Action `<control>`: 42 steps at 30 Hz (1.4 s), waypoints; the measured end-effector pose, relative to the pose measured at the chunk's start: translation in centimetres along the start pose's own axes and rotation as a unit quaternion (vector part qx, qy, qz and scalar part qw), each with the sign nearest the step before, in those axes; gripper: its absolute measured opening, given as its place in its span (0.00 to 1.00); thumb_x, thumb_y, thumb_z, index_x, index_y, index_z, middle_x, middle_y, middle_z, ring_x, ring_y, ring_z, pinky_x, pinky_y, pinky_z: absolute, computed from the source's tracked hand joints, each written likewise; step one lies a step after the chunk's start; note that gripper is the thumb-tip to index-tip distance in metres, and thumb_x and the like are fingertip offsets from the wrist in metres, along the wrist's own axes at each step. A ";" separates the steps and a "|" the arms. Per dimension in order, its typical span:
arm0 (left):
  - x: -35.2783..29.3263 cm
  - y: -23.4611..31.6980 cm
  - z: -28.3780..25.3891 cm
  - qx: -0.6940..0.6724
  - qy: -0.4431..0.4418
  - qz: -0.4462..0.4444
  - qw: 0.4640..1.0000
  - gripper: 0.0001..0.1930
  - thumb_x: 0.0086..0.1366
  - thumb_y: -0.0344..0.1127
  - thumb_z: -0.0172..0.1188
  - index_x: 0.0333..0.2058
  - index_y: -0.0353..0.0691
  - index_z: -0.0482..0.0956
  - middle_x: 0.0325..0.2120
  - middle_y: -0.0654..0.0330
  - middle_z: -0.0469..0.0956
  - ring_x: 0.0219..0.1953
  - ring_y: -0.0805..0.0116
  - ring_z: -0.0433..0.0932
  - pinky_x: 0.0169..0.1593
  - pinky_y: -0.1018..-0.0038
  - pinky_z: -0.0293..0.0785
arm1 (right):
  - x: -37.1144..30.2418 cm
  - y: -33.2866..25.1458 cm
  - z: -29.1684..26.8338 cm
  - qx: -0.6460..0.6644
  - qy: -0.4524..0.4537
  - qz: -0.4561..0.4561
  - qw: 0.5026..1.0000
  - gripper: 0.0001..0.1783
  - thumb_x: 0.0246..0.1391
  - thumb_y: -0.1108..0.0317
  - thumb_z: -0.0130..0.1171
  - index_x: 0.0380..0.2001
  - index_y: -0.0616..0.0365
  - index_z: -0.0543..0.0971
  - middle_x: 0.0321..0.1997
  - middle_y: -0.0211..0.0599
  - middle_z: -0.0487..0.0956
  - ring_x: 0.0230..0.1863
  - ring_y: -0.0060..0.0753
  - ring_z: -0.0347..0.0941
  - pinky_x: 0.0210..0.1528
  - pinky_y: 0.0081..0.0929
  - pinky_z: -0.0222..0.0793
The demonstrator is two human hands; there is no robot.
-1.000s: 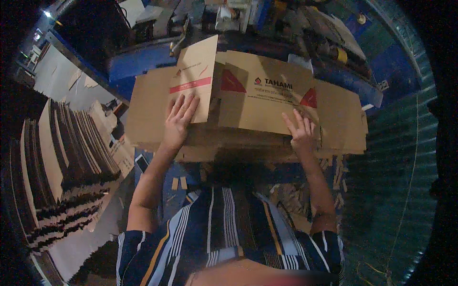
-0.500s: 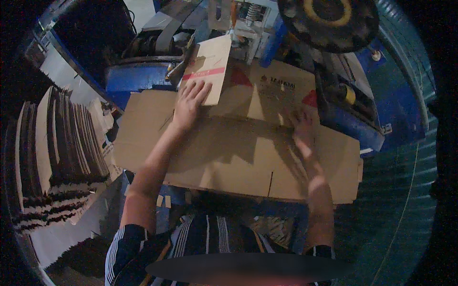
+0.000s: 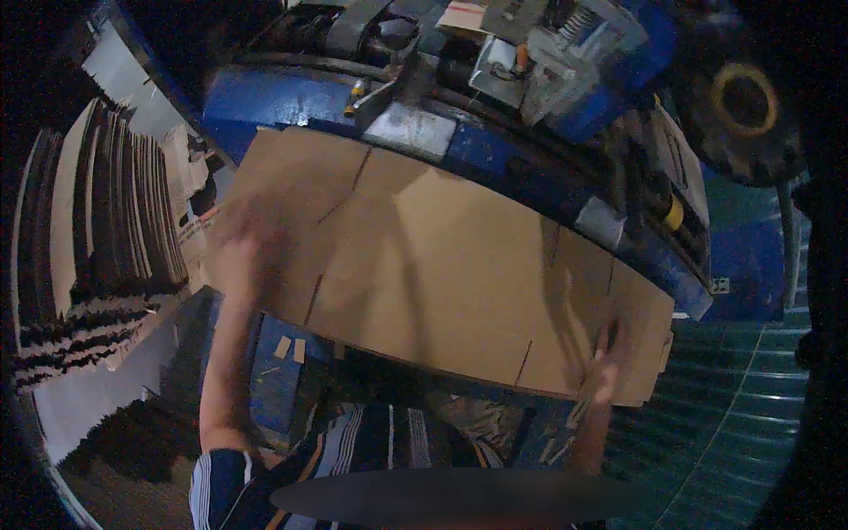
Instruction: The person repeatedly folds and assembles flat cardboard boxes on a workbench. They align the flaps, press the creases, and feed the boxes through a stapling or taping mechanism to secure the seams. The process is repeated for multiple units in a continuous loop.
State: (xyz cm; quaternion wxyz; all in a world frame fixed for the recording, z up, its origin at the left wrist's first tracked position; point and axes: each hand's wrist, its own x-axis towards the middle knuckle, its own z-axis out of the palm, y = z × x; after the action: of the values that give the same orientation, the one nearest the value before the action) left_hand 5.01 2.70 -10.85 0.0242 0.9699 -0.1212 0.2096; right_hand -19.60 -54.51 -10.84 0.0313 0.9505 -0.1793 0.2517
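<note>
A flat brown cardboard sheet [image 3: 477, 265] with dark slots along its edges lies in front of the blue machine. My left hand [image 3: 252, 234] is over the sheet's left end, its fingers smeared by motion. Near the sheet's right end is my right hand [image 3: 605, 362], low over the near corner; its fingers are blurred too, and whether it grips the edge is unclear. A piece of printed cardboard [image 3: 464, 16] with a red stripe shows at the machine's far side.
The machine's blue front rail [image 3: 503, 163] runs along the sheet's far edge, with a metal head [image 3: 574, 66] above it. A dark wheel [image 3: 742, 102] stands at the right. Many cardboard pieces are stacked [image 3: 115, 212] at the left. Small cardboard scraps [image 3: 290, 350] lie below the sheet.
The printed folded piece has left my left hand and the printed panel no longer shows on the sheet. Both hands have drawn back toward me, the left also leftward. The view has shifted.
</note>
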 end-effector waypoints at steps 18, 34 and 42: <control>-8.1 -6.9 -4.3 -0.210 -0.147 -0.217 0.942 0.26 0.45 0.42 0.70 0.38 0.34 0.70 0.35 0.51 0.70 0.37 0.52 0.73 0.39 0.65 0.70 | -18.5 -2.7 -6.9 0.533 0.143 0.562 0.616 0.28 0.54 0.47 0.55 0.48 0.59 0.71 0.51 0.42 0.72 0.42 0.44 0.71 0.45 0.40 0.69; -5.2 7.9 -1.8 -0.423 -0.021 0.184 0.887 0.26 0.55 0.25 0.52 0.55 0.43 0.70 0.58 0.53 0.65 0.60 0.48 0.62 0.61 0.61 0.61 | -9.5 -10.7 -3.7 -0.033 -0.098 -0.143 0.984 0.35 0.39 0.83 0.48 0.54 0.45 0.72 0.60 0.42 0.66 0.62 0.47 0.59 0.63 0.47 0.52; 6.1 12.2 0.3 -0.347 0.063 0.179 0.918 0.27 0.57 0.26 0.49 0.57 0.49 0.68 0.56 0.55 0.67 0.59 0.47 0.64 0.60 0.62 0.63 | 3.6 -5.8 3.2 0.098 -0.115 -0.194 0.969 0.32 0.49 0.68 0.53 0.61 0.40 0.65 0.62 0.40 0.65 0.59 0.53 0.62 0.60 0.44 0.57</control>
State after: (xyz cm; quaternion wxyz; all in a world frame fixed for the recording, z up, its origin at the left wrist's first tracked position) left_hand 7.50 -10.49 -8.65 0.3288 0.8475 -0.3563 0.2160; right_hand -13.12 -50.73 -11.66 -0.0348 0.9881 0.0315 0.1465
